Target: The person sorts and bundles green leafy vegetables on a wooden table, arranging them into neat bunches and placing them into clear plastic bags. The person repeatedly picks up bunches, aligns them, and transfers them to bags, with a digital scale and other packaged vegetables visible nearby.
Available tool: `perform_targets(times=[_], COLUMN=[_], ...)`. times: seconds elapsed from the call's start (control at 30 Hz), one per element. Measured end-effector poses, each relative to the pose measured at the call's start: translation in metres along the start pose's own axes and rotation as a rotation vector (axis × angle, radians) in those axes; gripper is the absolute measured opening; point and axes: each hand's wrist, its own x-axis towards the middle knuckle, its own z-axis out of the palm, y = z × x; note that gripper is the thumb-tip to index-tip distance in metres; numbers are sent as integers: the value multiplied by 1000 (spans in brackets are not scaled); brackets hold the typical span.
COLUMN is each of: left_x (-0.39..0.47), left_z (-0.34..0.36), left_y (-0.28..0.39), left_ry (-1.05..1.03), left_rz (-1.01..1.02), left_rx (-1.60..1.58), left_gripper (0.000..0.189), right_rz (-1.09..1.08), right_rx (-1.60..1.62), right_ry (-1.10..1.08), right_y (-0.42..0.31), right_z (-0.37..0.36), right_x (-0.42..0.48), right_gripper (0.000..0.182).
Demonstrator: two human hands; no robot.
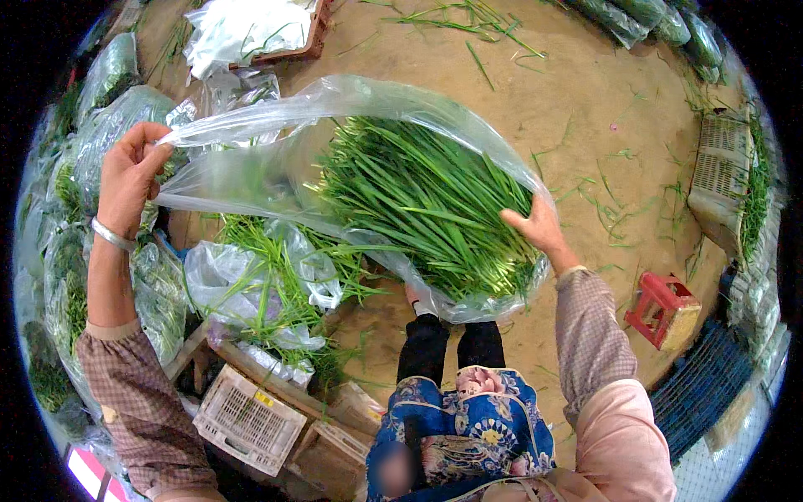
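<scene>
A big bundle of long green leafy stalks [426,201], resembling garlic chives, lies inside a large clear plastic bag [251,179] in front of me. My left hand [133,169], with a metal bangle at its wrist, pinches the gathered edge of the bag at the left and holds it stretched out. At the right end of the bundle, my right hand [541,231] rests with its thumb apart from the fingers, against the stalks and the bag's rim. Its fingers are partly hidden, so their grip is unclear.
Loose stalks and plastic bags cover a workbench [270,376] at lower left, above a white plastic crate [248,420]. Filled bags [113,138] line the left side. A red stool [662,310] stands at right, near a crate [721,182]. White bags [251,31] lie in a brown crate at top.
</scene>
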Motion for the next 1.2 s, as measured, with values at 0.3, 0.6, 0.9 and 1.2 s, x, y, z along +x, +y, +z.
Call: perform_targets(times=[0.3, 0.6, 0.9, 1.2], left_x=[13, 20, 18, -22], left_z=[-2, 17, 0, 14], left_y=[-5, -2, -33, -24], left_ry=[64, 134, 99, 105], left_rz=[3, 41, 75, 178], left_rx=[98, 126, 269, 215], left_gripper=[9, 29, 24, 41], right_rz=[463, 650, 936, 912], right_rx=[-512, -442, 605, 421], right_ry=[-436, -461, 149, 50], right_y=[49, 121, 94, 61], right_z=[-60, -66, 35, -10], right_x=[-136, -197, -189, -212], right_gripper=[41, 63, 15, 17])
